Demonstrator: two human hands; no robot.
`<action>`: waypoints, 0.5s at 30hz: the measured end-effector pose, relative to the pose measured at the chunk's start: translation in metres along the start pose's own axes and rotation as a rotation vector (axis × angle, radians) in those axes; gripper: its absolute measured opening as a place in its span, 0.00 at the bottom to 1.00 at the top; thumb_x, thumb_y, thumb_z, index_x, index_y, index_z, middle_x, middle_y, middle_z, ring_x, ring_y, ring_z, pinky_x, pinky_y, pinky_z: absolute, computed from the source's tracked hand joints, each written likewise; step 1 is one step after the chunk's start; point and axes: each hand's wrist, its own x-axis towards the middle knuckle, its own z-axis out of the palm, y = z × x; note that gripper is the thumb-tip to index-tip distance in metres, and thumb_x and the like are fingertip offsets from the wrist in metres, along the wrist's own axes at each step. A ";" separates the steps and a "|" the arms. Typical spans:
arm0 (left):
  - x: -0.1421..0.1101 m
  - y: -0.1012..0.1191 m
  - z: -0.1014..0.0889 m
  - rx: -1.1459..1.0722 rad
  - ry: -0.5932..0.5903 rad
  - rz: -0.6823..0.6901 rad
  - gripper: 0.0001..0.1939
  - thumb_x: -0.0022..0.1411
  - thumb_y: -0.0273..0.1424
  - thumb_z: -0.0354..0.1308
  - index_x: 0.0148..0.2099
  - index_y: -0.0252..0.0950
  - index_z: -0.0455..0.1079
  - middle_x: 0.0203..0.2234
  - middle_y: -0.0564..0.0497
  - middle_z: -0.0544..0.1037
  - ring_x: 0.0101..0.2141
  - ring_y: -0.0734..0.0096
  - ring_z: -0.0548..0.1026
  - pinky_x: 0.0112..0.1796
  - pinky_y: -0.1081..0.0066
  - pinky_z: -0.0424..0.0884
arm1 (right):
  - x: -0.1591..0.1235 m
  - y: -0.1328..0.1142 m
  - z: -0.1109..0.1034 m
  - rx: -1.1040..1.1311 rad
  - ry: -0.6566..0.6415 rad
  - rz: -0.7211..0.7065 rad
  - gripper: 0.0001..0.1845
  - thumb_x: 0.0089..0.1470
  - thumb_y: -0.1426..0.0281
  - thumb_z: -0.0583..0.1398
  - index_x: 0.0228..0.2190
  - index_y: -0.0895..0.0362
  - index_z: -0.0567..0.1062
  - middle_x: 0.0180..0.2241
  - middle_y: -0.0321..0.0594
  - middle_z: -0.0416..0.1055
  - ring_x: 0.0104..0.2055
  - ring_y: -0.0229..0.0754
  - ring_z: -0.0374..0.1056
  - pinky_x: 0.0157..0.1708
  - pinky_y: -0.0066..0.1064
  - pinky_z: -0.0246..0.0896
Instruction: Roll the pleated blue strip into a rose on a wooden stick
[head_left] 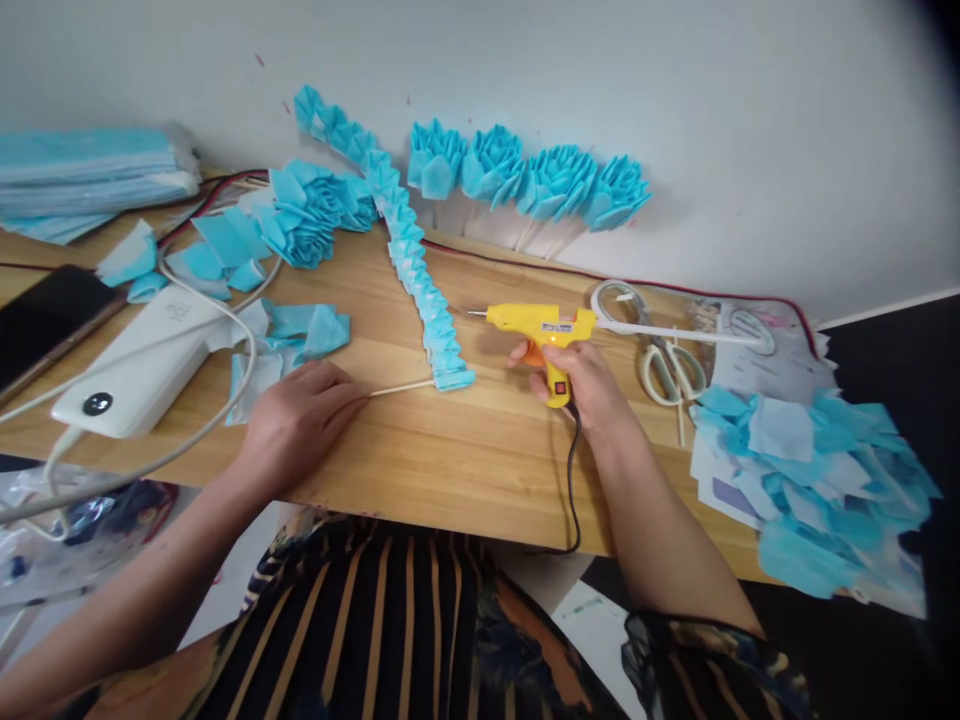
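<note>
My right hand (pixel 581 385) is closed around the handle of a yellow glue gun (pixel 541 328), whose nozzle points left over the wooden table (pixel 450 460). My left hand (pixel 300 420) lies on the table with its fingers pinched on the end of a thin wooden stick (pixel 401 388). That stick carries a long pleated strip of blue tissue (pixel 420 270), which runs from the stick's far end up toward the wall. The gun's nozzle sits a little to the right of the strip's lower end.
Finished blue paper flowers (pixel 525 180) lean on the wall. Another flower (pixel 307 215) and blue scraps lie at the left, with a white power bank (pixel 142 365) and a phone (pixel 45 320). White scissors (pixel 667 365) and a heap of blue cut pieces (pixel 817 480) lie at the right.
</note>
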 end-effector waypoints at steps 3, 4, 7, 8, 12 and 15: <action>0.000 0.000 0.000 -0.001 -0.007 -0.018 0.17 0.78 0.36 0.50 0.43 0.37 0.79 0.36 0.47 0.79 0.37 0.63 0.76 0.37 0.66 0.70 | -0.001 -0.001 0.001 -0.088 -0.040 -0.015 0.14 0.53 0.60 0.68 0.38 0.57 0.82 0.35 0.42 0.82 0.38 0.44 0.79 0.33 0.30 0.76; 0.000 0.001 0.000 -0.003 -0.010 -0.024 0.17 0.78 0.36 0.50 0.44 0.37 0.79 0.36 0.47 0.79 0.37 0.63 0.76 0.37 0.66 0.70 | -0.001 -0.001 0.001 -0.128 -0.063 -0.016 0.14 0.53 0.59 0.68 0.36 0.57 0.82 0.34 0.42 0.82 0.38 0.44 0.79 0.37 0.32 0.77; 0.000 0.001 0.001 -0.007 -0.010 -0.041 0.18 0.78 0.37 0.49 0.43 0.37 0.79 0.36 0.46 0.79 0.37 0.62 0.76 0.37 0.65 0.71 | -0.001 0.002 -0.002 -0.256 -0.133 -0.009 0.16 0.55 0.57 0.67 0.33 0.57 0.82 0.33 0.43 0.81 0.36 0.43 0.78 0.41 0.34 0.76; 0.000 0.001 0.001 -0.008 -0.007 -0.045 0.18 0.78 0.37 0.49 0.42 0.37 0.79 0.35 0.46 0.79 0.37 0.62 0.76 0.37 0.65 0.71 | -0.001 0.004 -0.003 -0.286 -0.144 -0.011 0.17 0.57 0.55 0.66 0.33 0.57 0.82 0.33 0.43 0.81 0.36 0.43 0.77 0.41 0.34 0.75; 0.001 0.002 0.001 -0.012 0.001 -0.040 0.18 0.78 0.36 0.50 0.42 0.37 0.79 0.35 0.46 0.79 0.37 0.62 0.76 0.38 0.65 0.71 | -0.001 0.009 -0.008 -0.370 -0.176 -0.012 0.22 0.61 0.49 0.63 0.32 0.56 0.82 0.31 0.42 0.80 0.31 0.39 0.73 0.34 0.32 0.72; 0.000 0.002 0.000 -0.006 -0.002 -0.030 0.17 0.78 0.36 0.50 0.42 0.37 0.78 0.36 0.46 0.79 0.37 0.62 0.76 0.38 0.65 0.70 | -0.002 0.009 -0.007 -0.371 -0.216 -0.010 0.26 0.61 0.47 0.62 0.28 0.57 0.81 0.29 0.41 0.78 0.29 0.37 0.70 0.29 0.29 0.68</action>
